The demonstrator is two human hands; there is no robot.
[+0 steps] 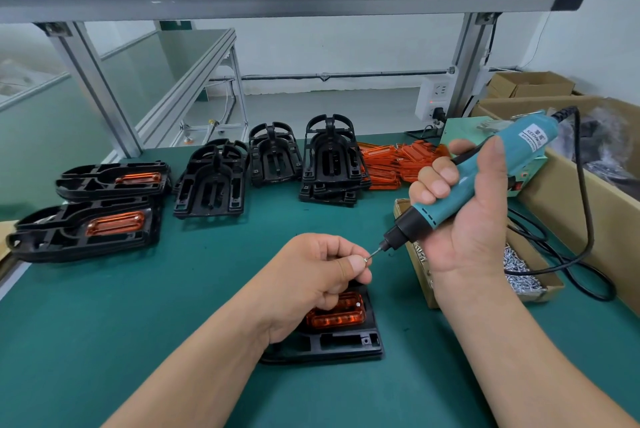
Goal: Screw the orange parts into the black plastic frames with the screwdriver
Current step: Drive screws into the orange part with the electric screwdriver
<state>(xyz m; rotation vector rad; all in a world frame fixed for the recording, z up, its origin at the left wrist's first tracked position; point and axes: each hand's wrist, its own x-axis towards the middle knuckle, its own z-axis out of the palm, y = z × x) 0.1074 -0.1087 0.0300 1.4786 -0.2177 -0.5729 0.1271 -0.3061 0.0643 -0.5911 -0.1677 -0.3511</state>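
Above the black plastic frame [341,344], left hand [311,275] pinches a small silver screw [366,258]; right hand [460,216] grips the teal electric screwdriver [485,174]. Seat the screw squarely on the bit before driving.

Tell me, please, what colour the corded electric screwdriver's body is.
Teal screwdriver body, black at the nose; head view.

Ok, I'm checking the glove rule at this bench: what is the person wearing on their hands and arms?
Nothing that shows. The left hand and right hand are bare: no gloves, rings or finger covers. The nails that show are short and unpainted. The left forearm and right forearm are bare down to the picture's lower edge, with no sleeve, watch or wrist strap in view.
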